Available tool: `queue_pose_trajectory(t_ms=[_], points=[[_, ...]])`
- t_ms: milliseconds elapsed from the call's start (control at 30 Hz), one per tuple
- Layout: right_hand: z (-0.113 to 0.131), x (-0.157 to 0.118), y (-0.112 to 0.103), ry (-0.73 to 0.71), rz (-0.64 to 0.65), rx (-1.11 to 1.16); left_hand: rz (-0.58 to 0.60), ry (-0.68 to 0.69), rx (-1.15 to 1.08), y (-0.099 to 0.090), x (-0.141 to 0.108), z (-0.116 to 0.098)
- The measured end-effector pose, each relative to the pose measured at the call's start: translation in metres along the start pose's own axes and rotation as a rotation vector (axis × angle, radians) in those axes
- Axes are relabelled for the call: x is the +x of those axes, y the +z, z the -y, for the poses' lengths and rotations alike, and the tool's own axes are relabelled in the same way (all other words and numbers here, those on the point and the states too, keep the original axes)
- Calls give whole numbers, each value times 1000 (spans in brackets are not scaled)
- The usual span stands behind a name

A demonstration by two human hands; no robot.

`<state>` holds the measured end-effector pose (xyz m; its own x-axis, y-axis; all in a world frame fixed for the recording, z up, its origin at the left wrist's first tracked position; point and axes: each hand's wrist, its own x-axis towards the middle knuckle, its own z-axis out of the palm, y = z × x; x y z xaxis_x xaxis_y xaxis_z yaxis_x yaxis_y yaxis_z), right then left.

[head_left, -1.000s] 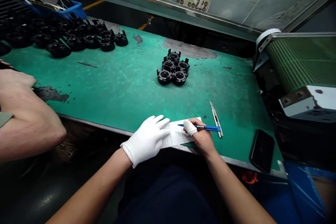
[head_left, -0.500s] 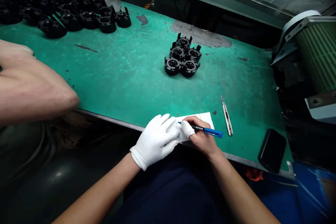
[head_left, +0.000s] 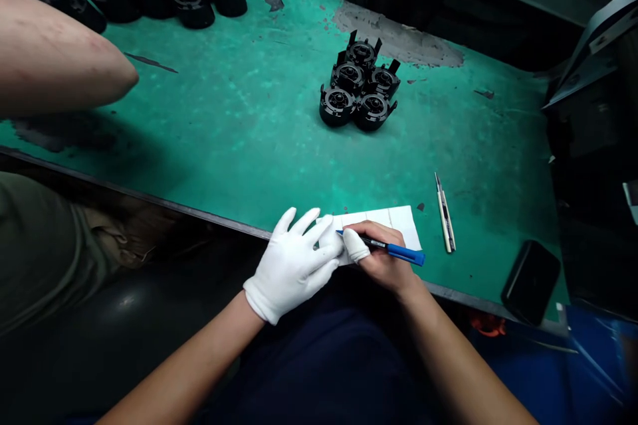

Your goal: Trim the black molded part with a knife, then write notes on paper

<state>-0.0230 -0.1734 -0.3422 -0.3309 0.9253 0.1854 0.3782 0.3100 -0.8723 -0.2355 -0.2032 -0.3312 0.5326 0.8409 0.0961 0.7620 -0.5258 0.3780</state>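
My left hand [head_left: 298,262], in a white glove, rests with its fingers spread on the left end of a white paper [head_left: 403,222] at the bench's near edge. In my right hand [head_left: 383,252] is a blue-capped pen [head_left: 406,254], its tip touching or just above the paper beside my left fingertips. A white cover sits on my right thumb; the rest of that hand is bare. Faint lines cross the paper. To the right of it lies a slim cream-coloured utility knife [head_left: 445,216].
Several black round housings [head_left: 371,111] with upright tabs stand grouped mid-bench. More black housings [head_left: 192,6] crowd the far left. Another person's arm [head_left: 64,56] reaches over the green bench [head_left: 239,126] from the left. A black box-like object [head_left: 531,282] lies near the right corner.
The view has shifted, so the housings sit higher in the picture and slightly right. More of the paper shows. The other person's elbow appears higher. My hands keep nearly the same pose.
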Motion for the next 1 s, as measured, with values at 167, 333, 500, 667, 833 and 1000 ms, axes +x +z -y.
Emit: queue_pose_trajectory(t_ms=[167,333,500,667,833,1000], points=[[-1,-2,2,-24,13,2,0,-10,15,2,0,0],[-1,-3,1,-28,6,-12,-7,-5,10,2,-1,0],[-1,-2,1,-21,-17,-22,-15,12,-7,2,-1,1],[0,-3,0,-18,11,-24,-37,32,-23,2,-3,3],[0,-4,0,-17,32,-18,-38,30,-33,2,-4,3],[1,-4,-2,-15,24,-26,-58,28,-35,3,-3,3]])
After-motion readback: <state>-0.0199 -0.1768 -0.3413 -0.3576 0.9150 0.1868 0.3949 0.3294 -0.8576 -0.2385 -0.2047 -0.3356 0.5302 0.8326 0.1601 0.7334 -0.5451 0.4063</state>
